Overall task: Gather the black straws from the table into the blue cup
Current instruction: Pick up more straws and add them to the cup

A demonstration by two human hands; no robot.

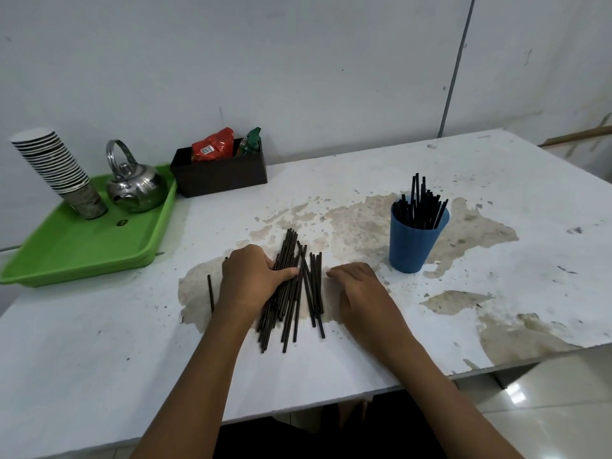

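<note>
We take the blue cup (414, 240) as the reference landmark; it stands upright on the worn white worktop (496, 180) and already contains a bundle of black straws (422, 207) standing on end above its rim. To the left of the cup, well apart from it, a loose pile of straws (294, 293) lies flat on the worktop, mostly aligned front to back. Our left hand (251, 276) rests palm down on the far-from-cup side of the pile, fingers spread flat over the straws and the thumb lying across them; this grip is wide and encloses nothing. Our right hand (361, 289) lies between the pile and the cup, palm down, fingers curled loosely with the tips just beside the nearest straws; this grip is also loose and holds nothing. One single straw (210, 293) lies apart, beyond the left hand from the cup. Further left of the cup, a black box (220, 175) holds snack packets (213, 144). A green tray (82, 246) beyond it carries a steel kettle (135, 187) and a stack of paper cups (56, 170).
</note>
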